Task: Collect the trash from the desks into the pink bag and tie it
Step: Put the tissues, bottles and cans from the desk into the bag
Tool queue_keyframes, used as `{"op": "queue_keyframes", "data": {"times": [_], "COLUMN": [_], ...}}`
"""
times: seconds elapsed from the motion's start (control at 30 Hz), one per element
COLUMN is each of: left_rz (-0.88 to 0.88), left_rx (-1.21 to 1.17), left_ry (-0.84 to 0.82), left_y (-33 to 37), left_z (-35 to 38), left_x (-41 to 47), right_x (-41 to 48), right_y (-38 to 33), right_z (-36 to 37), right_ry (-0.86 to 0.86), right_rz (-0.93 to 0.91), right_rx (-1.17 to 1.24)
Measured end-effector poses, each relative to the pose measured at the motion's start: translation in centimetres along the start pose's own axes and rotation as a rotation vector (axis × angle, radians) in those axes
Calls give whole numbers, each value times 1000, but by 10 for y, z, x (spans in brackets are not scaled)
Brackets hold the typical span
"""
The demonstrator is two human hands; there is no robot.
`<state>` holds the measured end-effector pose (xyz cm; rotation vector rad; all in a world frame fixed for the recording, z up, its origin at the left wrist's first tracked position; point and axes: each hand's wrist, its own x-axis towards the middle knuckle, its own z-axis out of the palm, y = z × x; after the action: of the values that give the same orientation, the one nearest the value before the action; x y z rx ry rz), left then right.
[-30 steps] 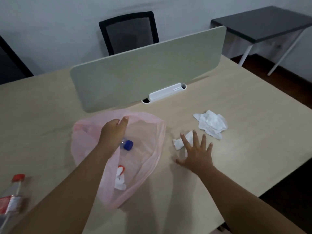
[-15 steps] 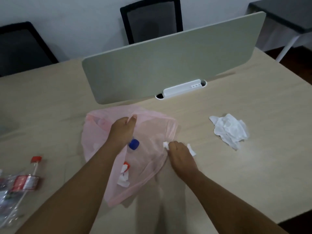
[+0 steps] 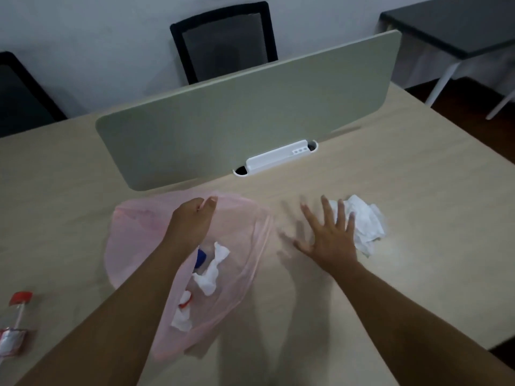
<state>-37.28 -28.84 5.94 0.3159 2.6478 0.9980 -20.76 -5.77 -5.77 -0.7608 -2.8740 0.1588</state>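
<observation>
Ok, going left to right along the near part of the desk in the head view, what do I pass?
From the left: red-capped bottle → pink bag → right hand → crumpled white tissue. The left hand lies over the bag, so it is left out.

One pink bag (image 3: 133, 240), two hands (image 3: 192, 224) (image 3: 328, 238), two chairs (image 3: 225, 40) (image 3: 19, 96)

Beige desk (image 3: 418, 190): pink bag (image 3: 133, 240) centre-left, crumpled white tissue (image 3: 365, 224) to its right, apart; red-capped bottle (image 3: 14, 330) at left edge; divider panel (image 3: 250, 121) w/ white cable cover (image 3: 276, 157) along rear
</observation>
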Motion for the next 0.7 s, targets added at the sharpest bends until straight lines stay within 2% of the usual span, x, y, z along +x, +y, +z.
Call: {"op": "queue_keyframes", "data": {"times": [0.13, 0.2, 0.27, 0.4, 0.5, 0.6, 0.7], "left_rz": [41, 43, 48, 39, 32, 29, 53], "left_rx": [59, 70, 74, 89, 71, 52, 42], "left_ry": [-58, -64, -64, -30, 32, 112, 173], "left_y": [-1, -4, -7, -10, -4, -1, -2], "left_z": [11, 11, 7, -8, -23, -38, -54], "left_x": [2, 4, 6, 7, 1, -3, -8], "right_x": [18, 15, 6, -1, -2, -4, -5], "right_y": [73, 89, 86, 15, -77, -166, -196], "right_z": [14, 26, 38, 37, 22, 2, -7], "right_ry": [-61, -52, 56, 126, 92, -64, -191], "right_rz": [209, 209, 169, -50, -343, -566, -604], "right_rx": [-120, -188, -205, 82, 255, 322, 313]}}
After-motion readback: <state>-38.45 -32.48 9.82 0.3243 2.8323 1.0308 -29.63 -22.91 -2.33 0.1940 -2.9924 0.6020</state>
